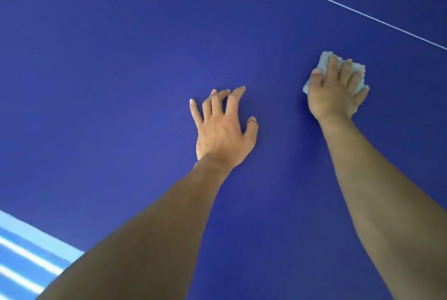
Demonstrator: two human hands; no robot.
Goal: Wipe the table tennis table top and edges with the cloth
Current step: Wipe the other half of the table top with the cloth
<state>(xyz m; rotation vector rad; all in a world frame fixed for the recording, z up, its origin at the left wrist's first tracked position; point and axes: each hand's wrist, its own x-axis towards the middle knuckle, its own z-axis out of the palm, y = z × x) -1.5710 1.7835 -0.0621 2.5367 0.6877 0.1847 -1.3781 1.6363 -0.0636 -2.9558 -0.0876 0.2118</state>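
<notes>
The dark blue table tennis table top (108,70) fills nearly the whole view. My right hand (335,92) presses a pale, light blue-grey cloth (323,61) flat on the surface at the right, with the cloth's edges showing around my fingers. My left hand (223,128) rests on the bare table near the middle, fingers spread and fingertips touching the top, holding nothing. Both forearms reach in from the bottom of the view.
A thin white line (338,3) runs diagonally across the table at the upper right. At the lower left corner a wider white band (36,234) marks the table's edge, with blurred blue and white stripes (21,266) beyond it.
</notes>
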